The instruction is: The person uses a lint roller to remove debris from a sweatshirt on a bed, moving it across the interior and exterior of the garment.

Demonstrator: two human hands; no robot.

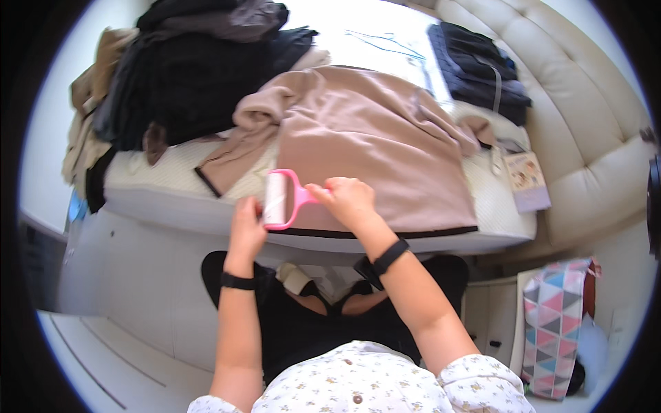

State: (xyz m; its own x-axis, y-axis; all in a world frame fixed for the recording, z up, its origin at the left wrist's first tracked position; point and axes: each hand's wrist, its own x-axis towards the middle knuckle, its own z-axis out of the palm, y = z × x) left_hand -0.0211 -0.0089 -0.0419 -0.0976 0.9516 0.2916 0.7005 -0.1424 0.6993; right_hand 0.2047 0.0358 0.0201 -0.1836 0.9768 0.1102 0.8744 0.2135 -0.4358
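A lint roller with a pink frame and a white sticky roll is held up in front of me, over the near edge of the bed. Its handle lies in my right hand, fingers wrapped round it with the thumb along the top. My left hand is closed at the left side of the roll, its fingertips against the roll's lower edge; what exactly they pinch is partly hidden. Beneath and beyond is a beige-pink sweatshirt with dark trim, spread on the mattress, one sleeve folded out to the left.
Dark clothes are heaped at the far left of the mattress. Folded dark garments are stacked at the far right by the padded headboard. A blue hanger lies behind the sweatshirt. A small box sits right.
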